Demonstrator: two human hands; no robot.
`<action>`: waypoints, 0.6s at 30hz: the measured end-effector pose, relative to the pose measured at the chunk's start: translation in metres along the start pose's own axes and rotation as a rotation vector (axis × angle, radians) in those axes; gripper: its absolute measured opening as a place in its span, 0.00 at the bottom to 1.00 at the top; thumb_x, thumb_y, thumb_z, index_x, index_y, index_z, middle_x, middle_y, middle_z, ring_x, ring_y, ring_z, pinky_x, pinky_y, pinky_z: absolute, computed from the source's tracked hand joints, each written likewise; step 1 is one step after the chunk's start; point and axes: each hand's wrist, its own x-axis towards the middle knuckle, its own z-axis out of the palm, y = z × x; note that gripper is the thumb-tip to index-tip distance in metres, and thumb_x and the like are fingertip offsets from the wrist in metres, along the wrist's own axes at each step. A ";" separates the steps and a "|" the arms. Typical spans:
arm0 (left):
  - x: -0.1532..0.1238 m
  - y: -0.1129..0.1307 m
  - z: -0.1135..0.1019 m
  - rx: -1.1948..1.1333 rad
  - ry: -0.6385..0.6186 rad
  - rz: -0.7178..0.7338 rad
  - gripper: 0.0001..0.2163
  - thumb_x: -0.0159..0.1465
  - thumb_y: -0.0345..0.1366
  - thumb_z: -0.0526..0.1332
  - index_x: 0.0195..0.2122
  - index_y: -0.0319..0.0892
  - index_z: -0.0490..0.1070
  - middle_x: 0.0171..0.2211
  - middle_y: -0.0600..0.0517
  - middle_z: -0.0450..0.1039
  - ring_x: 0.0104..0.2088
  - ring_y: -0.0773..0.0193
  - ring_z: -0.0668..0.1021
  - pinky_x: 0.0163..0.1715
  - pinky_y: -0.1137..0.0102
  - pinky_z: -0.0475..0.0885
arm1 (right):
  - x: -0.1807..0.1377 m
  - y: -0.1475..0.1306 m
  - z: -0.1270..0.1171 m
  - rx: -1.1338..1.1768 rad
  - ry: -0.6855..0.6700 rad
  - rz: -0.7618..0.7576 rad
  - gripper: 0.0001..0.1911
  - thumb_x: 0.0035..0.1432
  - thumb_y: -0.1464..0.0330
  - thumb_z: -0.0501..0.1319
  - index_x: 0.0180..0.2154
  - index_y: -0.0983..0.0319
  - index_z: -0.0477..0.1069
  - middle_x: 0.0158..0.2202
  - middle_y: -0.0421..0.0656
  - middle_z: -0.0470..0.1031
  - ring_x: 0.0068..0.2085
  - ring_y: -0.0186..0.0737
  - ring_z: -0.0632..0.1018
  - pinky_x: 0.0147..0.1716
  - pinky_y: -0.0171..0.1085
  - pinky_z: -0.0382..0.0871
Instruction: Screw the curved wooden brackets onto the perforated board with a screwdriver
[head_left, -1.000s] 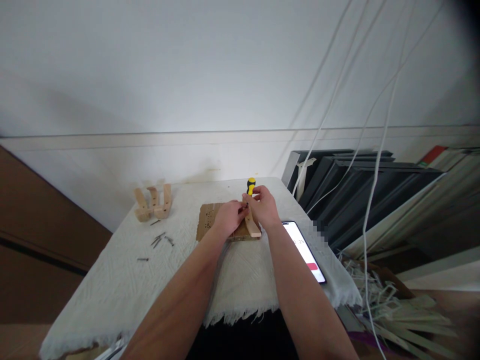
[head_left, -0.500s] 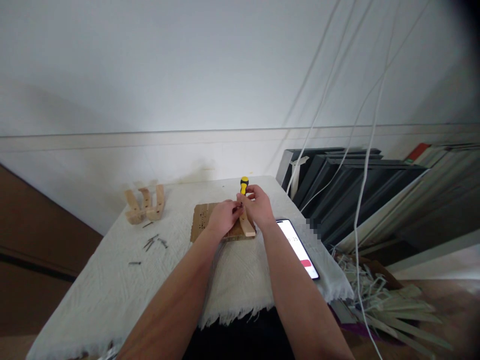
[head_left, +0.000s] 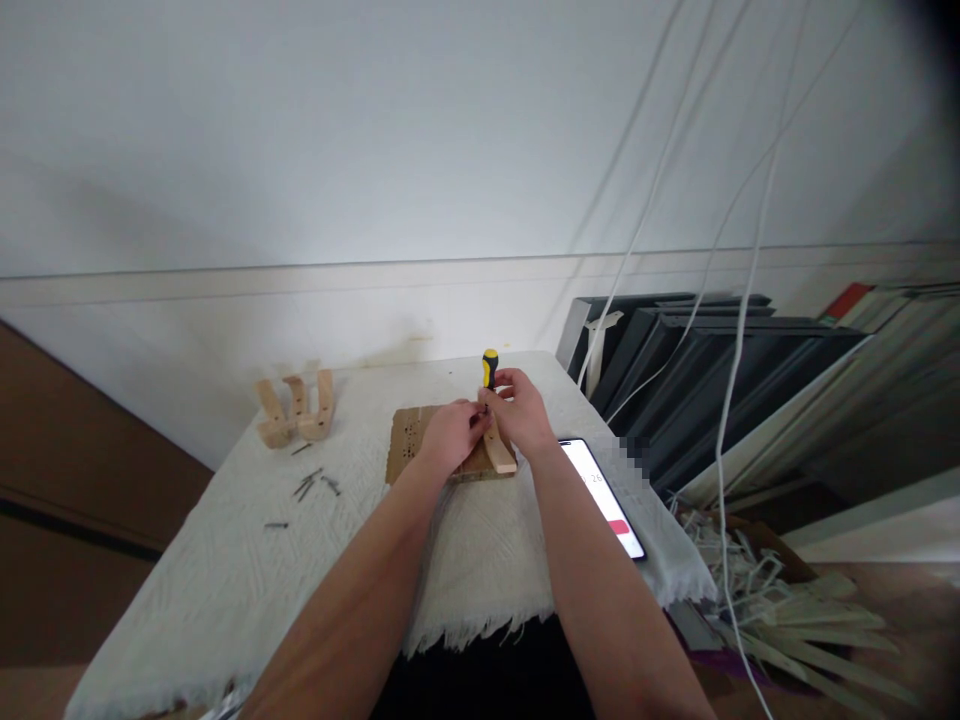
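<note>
While both forearms point(head_left: 600, 580) reach in from five and seven o'clock, the right hand point(head_left: 519, 410) pinches the upright screwdriver point(head_left: 490, 368) low down. Left hand point(head_left: 450, 437) curls close beside it, fingertips bunched near the shaft — cannot tell whether they grip anything. Curved wooden piece point(head_left: 500, 458) lies at the cardboard's point(head_left: 405, 445) three o'clock. Since half a second ago: handle's colours have turned — phone point(head_left: 602, 498) digits read 26, not 25.

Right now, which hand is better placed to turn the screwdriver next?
Probably the right hand: it holds the screwdriver, while the left hand is lower, by the wooden piece.
</note>
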 end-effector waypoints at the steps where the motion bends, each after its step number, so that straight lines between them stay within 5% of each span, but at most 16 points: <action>1: 0.000 0.000 0.000 0.005 0.002 0.003 0.14 0.66 0.41 0.53 0.40 0.41 0.77 0.35 0.46 0.76 0.34 0.60 0.76 0.35 0.70 0.66 | 0.000 0.001 0.001 0.017 0.003 0.001 0.16 0.47 0.62 0.63 0.39 0.60 0.67 0.38 0.41 0.75 0.31 0.35 0.73 0.33 0.37 0.69; 14: -0.001 0.002 -0.001 0.034 0.001 0.000 0.14 0.67 0.41 0.53 0.40 0.42 0.76 0.34 0.47 0.75 0.34 0.60 0.77 0.35 0.69 0.66 | 0.003 0.012 0.002 -0.130 0.060 -0.116 0.17 0.55 0.61 0.57 0.44 0.63 0.71 0.44 0.47 0.71 0.36 0.38 0.73 0.41 0.42 0.70; 18: -0.002 0.003 -0.002 0.028 -0.007 -0.013 0.14 0.67 0.41 0.52 0.42 0.43 0.76 0.35 0.47 0.75 0.35 0.60 0.77 0.36 0.70 0.67 | 0.001 0.008 0.003 -0.133 0.054 -0.038 0.19 0.51 0.58 0.61 0.41 0.62 0.69 0.43 0.47 0.71 0.35 0.38 0.73 0.36 0.41 0.70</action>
